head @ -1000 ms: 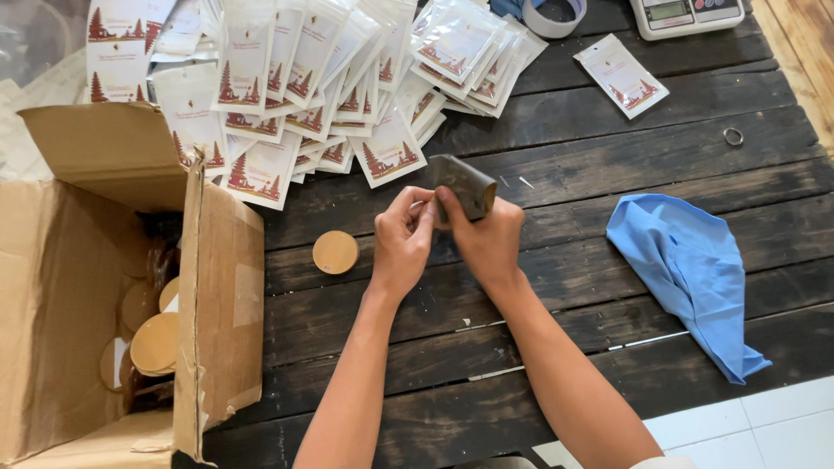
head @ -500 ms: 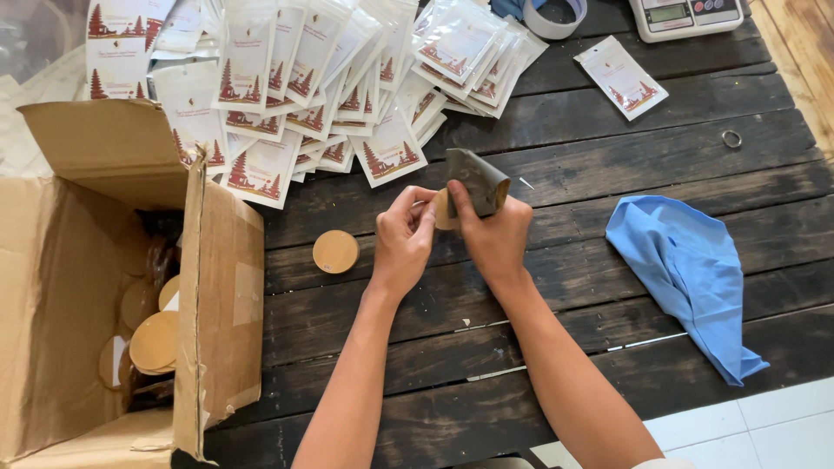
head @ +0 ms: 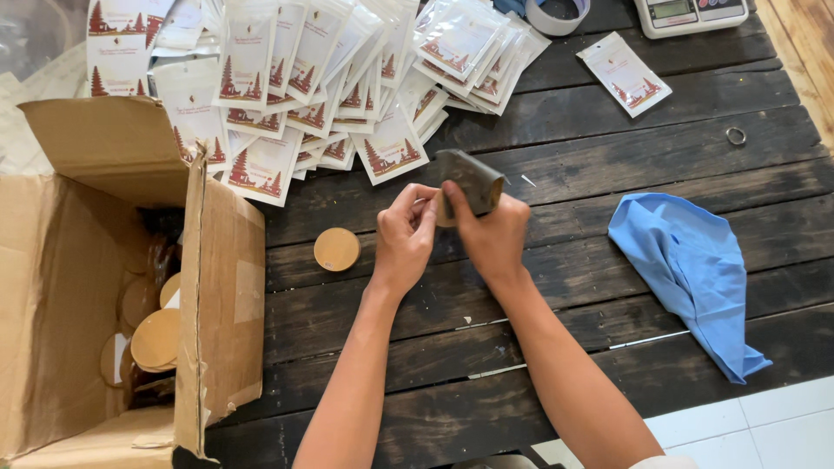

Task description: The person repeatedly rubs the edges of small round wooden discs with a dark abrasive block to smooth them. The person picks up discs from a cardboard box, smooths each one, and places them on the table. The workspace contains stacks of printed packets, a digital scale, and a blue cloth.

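Fingers (head: 452,195) of the right hand (head: 491,234) grasp a dark pouch (head: 469,178) above the counter (head: 608,156); the left hand (head: 404,239) pinches its edge, perhaps a seal. Just beside lies a round wooden lid (head: 336,249).

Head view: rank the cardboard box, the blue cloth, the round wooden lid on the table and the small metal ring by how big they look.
1. Cardboard box, though nearer the camera.
2. Blue cloth.
3. Round wooden lid.
4. Metal ring.

Pouches (head: 347,95) block above (box (head: 221,287) left); right open.
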